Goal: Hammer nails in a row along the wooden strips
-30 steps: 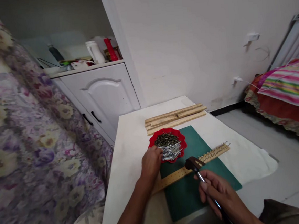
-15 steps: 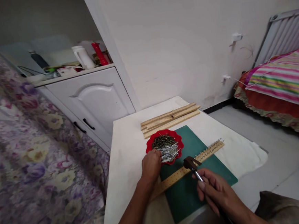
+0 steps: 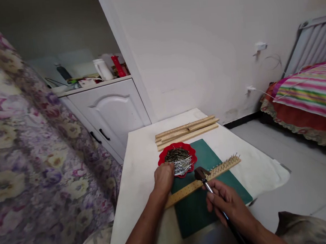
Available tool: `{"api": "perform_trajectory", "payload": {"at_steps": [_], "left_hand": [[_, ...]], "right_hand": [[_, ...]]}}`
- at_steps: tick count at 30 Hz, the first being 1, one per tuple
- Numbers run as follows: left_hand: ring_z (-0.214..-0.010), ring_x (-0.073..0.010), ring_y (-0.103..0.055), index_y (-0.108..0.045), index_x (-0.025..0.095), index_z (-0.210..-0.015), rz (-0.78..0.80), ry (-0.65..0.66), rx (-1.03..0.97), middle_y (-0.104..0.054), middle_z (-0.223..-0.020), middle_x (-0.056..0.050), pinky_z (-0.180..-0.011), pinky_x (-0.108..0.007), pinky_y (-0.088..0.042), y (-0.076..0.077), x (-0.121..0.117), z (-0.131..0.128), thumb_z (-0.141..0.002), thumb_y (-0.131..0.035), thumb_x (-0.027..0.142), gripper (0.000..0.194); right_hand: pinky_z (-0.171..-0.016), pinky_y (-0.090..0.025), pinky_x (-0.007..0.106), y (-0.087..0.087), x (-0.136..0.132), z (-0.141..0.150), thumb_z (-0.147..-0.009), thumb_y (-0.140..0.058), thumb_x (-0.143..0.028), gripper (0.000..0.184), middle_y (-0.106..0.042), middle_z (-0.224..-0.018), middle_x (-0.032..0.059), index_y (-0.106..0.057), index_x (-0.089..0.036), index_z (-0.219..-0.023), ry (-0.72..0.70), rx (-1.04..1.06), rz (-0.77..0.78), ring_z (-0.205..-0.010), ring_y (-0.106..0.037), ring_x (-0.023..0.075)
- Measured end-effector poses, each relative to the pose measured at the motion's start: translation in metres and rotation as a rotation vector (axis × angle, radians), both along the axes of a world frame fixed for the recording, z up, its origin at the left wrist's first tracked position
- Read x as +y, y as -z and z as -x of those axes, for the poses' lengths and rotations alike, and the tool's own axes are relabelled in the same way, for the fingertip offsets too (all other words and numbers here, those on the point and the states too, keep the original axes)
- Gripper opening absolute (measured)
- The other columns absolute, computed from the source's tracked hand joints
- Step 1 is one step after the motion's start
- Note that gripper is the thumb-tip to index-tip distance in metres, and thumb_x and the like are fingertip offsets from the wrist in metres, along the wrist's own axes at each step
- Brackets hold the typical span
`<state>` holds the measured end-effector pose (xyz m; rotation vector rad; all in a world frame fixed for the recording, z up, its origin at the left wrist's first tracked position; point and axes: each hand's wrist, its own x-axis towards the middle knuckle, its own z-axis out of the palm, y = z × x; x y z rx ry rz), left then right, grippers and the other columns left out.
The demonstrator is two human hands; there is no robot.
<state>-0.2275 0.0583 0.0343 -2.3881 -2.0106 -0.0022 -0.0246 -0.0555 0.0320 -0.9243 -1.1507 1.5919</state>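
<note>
My right hand (image 3: 227, 203) is wrapped round the handle of a claw hammer (image 3: 202, 173), its dark head raised just over a wooden strip (image 3: 185, 191). Rows of small holes mark the strip's near part, and several nails (image 3: 225, 165) stand in its far part. The strip lies across a green mat (image 3: 197, 215). At the near left rim of a red scalloped bowl (image 3: 194, 158), my left hand (image 3: 164, 178) has its fingers closed against the nails (image 3: 180, 160) inside, some dark, some silvery. Whatever its fingertips pinch is hidden.
Behind the bowl, several wooden strips (image 3: 186, 132) lie on the white-covered table (image 3: 137, 158). A floral curtain (image 3: 56, 164) hangs at the left, beside a white cabinet (image 3: 117, 110). On the right is a bed with a striped cover (image 3: 312, 87).
The view has shifted slightly. My left hand stays at the bowl's rim with its fingers at the nails, and my right hand still holds the hammer over the strip.
</note>
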Motion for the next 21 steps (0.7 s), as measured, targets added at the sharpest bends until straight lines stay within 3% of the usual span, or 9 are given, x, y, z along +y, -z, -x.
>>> {"api": "perform_trajectory", "payload": {"at_steps": [16,21], "left_hand": [[-0.076,-0.0180,-0.058,-0.065,0.021,-0.082,0.002,0.087,-0.020,-0.064,-0.084,-0.003,-0.070,-0.027,-0.038,-0.004,0.005,0.000,-0.077,-0.047,0.018,0.018],[-0.083,-0.0184,-0.056,-0.061,0.021,-0.085,-0.044,0.096,-0.043,-0.062,-0.091,-0.004,-0.074,-0.028,-0.038,-0.013,-0.003,0.002,-0.080,-0.045,0.018,0.017]], "right_hand": [[-0.026,-0.022,0.014,0.003,0.004,-0.011,-0.081,-0.056,-0.045,0.028,-0.060,-0.058,-0.0068,-0.047,-0.020,-0.087,0.066,0.009,-0.056,-0.024,-0.036,0.0024],[-0.027,-0.022,0.014,0.003,0.006,-0.011,-0.081,-0.056,-0.045,0.028,-0.059,-0.059,-0.0062,-0.049,-0.019,-0.089,0.075,0.006,-0.075,-0.026,-0.036,0.0029]]}}
